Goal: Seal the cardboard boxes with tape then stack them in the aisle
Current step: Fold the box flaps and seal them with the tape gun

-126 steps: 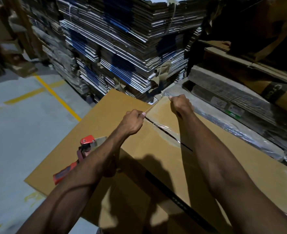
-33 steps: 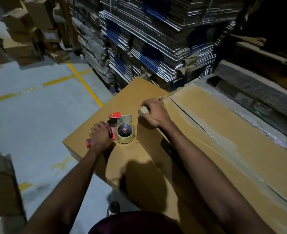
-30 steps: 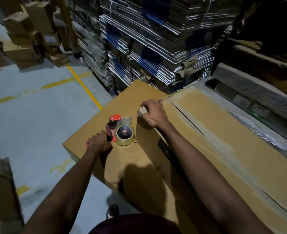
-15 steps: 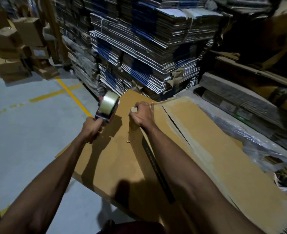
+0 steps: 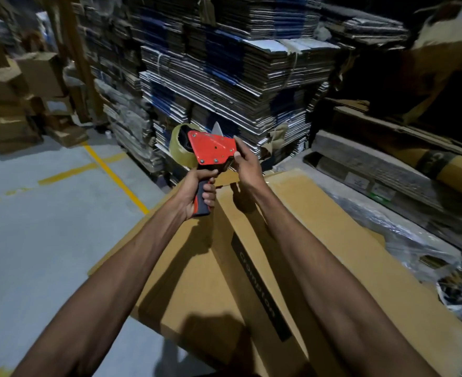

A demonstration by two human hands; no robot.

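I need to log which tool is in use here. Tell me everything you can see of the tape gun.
The tape gun has a flat red side plate with small screws, a red and dark grey handle, and a roll of clear-tan tape on its far side. A pointed metal tab sticks up behind the plate. It is held upright in the air above the box. The left hand grips the handle; the right hand pinches its front end.

Above the cardboard box (image 5: 319, 240), the left hand (image 5: 197, 190) grips the tape dispenser (image 5: 211, 152) while the right hand (image 5: 247, 164) pinches its front.
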